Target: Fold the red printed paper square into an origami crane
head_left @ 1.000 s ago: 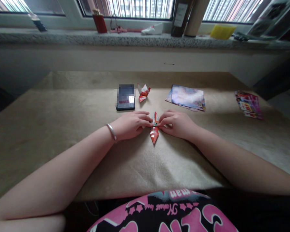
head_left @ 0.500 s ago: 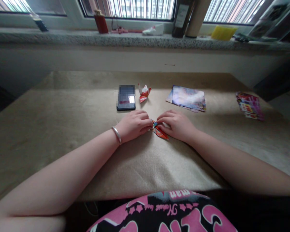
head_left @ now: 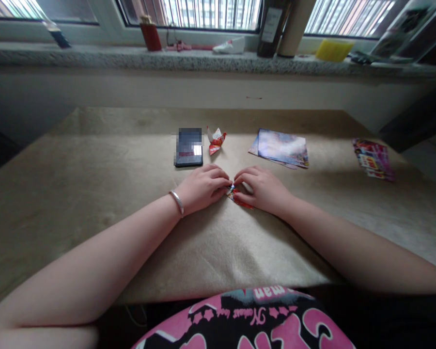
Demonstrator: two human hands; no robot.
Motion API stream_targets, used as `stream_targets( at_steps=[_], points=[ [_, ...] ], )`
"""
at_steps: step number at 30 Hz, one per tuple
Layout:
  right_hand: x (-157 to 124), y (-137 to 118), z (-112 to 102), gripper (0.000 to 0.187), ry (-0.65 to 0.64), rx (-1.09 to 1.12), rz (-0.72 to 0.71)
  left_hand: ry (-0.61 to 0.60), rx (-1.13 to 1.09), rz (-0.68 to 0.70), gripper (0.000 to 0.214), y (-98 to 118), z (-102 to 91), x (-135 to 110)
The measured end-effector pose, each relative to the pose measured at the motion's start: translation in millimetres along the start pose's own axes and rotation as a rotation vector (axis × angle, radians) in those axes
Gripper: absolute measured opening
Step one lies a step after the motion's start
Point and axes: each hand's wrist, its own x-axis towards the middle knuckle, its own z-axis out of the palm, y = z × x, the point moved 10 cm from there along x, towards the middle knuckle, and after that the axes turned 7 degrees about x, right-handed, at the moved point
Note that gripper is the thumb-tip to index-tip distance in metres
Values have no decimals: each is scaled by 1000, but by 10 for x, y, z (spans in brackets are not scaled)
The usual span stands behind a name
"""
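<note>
A small folded piece of printed paper (head_left: 242, 200), red and orange with a bit of blue, lies on the table between my hands. My left hand (head_left: 206, 186), with a silver bangle at the wrist, pinches its left end. The fingers of my right hand (head_left: 264, 188) are bent over its right side, thumb and fingertips pressed on it, and cover much of the paper. Just beyond my left hand stands a red and white folded paper crane (head_left: 216, 141), apart from both hands.
A phone (head_left: 189, 147) lies beside the crane. Printed paper sheets (head_left: 283, 147) are stacked beyond my right hand, and colourful cards (head_left: 374, 160) lie at the far right. Bottles and a yellow block (head_left: 334, 50) stand on the windowsill (head_left: 189, 60) behind the table.
The fingers of my right hand have shifted slightly, and the thumb now covers more of the folded paper. My left hand keeps its hold.
</note>
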Motion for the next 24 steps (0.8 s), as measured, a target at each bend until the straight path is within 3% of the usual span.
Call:
stream_targets(
  at_steps=[11, 19, 24],
  points=[
    [9, 0, -40, 19, 43, 34, -47, -100, -157, -187, 20, -179, 88, -32],
    [23, -15, -14, 15, 52, 203, -13, -4, -369, -117, 15, -130, 26, -22],
    [26, -24, -21, 6, 73, 230, 31, 55, -368, -63, 9, -71, -45, -13]
  ],
)
